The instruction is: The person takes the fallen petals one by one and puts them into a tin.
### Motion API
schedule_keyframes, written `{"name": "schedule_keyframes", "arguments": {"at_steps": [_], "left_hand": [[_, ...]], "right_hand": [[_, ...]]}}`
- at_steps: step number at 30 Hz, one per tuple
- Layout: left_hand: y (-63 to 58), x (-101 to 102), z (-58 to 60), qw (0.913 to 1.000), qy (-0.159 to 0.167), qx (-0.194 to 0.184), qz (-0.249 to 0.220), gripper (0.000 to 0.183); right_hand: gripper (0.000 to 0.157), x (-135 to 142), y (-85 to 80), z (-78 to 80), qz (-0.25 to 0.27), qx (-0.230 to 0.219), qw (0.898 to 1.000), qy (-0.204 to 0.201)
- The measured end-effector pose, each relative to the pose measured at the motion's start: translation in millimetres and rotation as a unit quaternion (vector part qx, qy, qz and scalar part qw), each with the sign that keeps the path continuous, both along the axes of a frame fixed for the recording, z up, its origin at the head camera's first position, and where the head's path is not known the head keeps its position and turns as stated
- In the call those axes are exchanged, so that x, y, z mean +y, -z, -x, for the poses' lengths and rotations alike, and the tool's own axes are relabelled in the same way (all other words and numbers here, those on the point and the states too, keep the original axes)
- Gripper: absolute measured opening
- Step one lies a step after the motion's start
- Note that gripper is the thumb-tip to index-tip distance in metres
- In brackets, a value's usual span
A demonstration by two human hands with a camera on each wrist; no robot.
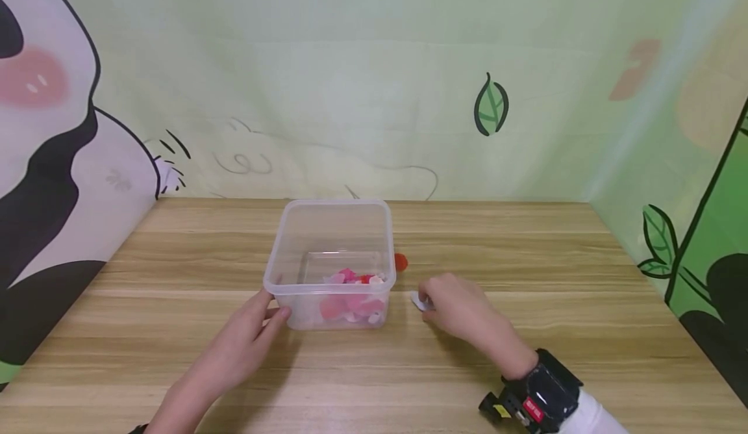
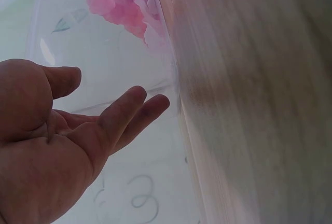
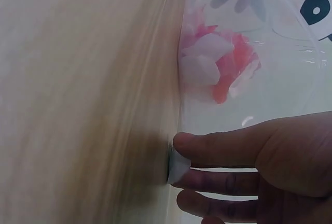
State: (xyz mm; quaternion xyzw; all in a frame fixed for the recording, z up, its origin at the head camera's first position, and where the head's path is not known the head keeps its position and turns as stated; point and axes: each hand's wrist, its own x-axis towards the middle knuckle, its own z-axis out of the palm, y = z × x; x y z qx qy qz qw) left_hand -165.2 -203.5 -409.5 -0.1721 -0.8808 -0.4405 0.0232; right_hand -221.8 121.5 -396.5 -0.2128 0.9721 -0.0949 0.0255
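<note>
A clear plastic box (image 1: 329, 208) stands on the table with pink, red and white petal-like pieces (image 1: 352, 305) lying inside, mostly toward its right side. At the box's near left corner is my left hand (image 1: 248, 340); its fingers (image 2: 122, 111) lie loosely along the plastic wall and do not grip it. To the right of the box, my right hand (image 1: 458, 307) pinches a small white petal-like piece (image 3: 179, 167) between thumb and fingertips, low at the table surface. In the right wrist view the pink and white pieces show through the box wall.
A small red piece (image 1: 400, 262) lies on the wooden table (image 1: 514, 245) just right of the box, partly hidden behind it. A printed cloth backdrop (image 1: 374, 96) with a panda and leaves rises behind the table and along its sides.
</note>
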Motion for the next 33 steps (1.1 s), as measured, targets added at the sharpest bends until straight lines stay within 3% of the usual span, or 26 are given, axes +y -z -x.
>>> {"name": "schedule_keyframes", "arguments": {"at_steps": [11,20,26,33], "left_hand": [[1.2,-0.3,1.2,0.9999,0.004,0.002,-0.009,0.048],[1.7,-0.8,1.2,0.9999,0.005,0.016,0.000,0.053],[2.0,-1.1,1.5,0.9997,0.003,0.021,0.008,0.053],[1.8,-1.0,1.1,0.9998,0.003,0.017,0.009,0.053]], "right_hand": [[0.016,1.2,-2.5,1.8,0.011,0.015,1.000,-0.004],[0.005,2.7,-16.1,6.4,0.104,0.046,0.993,0.010],[0.006,1.6,-26.0,2.3,0.186,0.120,0.975,0.014],[0.013,-0.9,-32.2,-3.3,0.264,0.220,0.939,-0.020]]}}
